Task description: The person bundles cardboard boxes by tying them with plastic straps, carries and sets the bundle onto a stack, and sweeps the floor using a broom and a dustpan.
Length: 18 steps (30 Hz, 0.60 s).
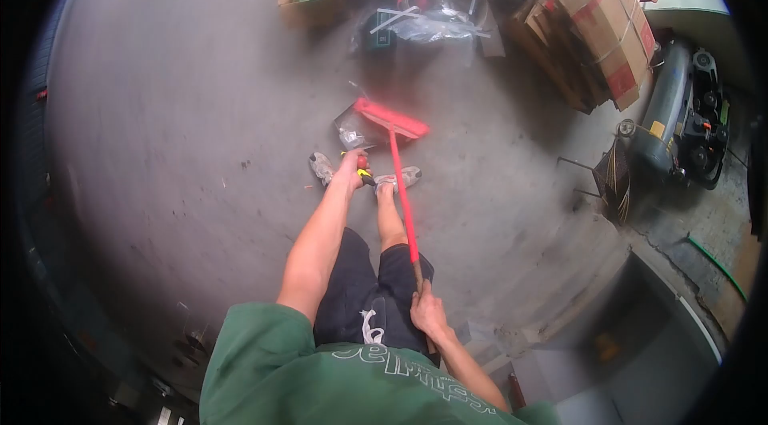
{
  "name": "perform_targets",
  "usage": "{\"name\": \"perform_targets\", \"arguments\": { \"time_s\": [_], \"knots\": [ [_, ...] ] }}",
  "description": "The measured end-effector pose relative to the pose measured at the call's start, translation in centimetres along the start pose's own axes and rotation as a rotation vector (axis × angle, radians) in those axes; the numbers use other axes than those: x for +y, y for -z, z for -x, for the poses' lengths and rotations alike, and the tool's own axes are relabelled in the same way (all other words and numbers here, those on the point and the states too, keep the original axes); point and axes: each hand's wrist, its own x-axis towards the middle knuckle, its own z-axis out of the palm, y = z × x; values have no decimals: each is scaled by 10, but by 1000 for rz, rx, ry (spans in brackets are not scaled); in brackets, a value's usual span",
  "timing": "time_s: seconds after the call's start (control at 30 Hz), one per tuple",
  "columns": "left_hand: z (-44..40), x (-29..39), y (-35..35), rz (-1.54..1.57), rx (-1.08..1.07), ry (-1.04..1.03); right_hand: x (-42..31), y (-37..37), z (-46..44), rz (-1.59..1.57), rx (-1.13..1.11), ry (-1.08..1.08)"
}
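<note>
My left hand is low in front of my shoes, its fingers closed around a handle with red, yellow and black parts. Just beyond it, a dark dustpan rests on or close to the floor, with crumpled clear plastic and a light scrap in it. My right hand is at my right thigh, wrapped round the upper end of a broom with a red pole. The red broom head lies across the right side of the dustpan and hides part of it.
Clear plastic wrap is heaped ahead, beside an open cardboard box. Strapped flat cardboard leans at the upper right. A grey air compressor stands at the right, near a dark folded stand and a green strip.
</note>
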Motion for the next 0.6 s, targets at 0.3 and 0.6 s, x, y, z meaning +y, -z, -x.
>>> {"name": "perform_targets", "arguments": {
  "time_s": [0.3, 0.6],
  "knots": [
    [33, 8, 14, -63, -91, -5, 21, -27, 22, 113, -44, 109],
    [283, -52, -13, -36, -143, -302, 87, 33, 133, 185, 26, 59]
  ]
}}
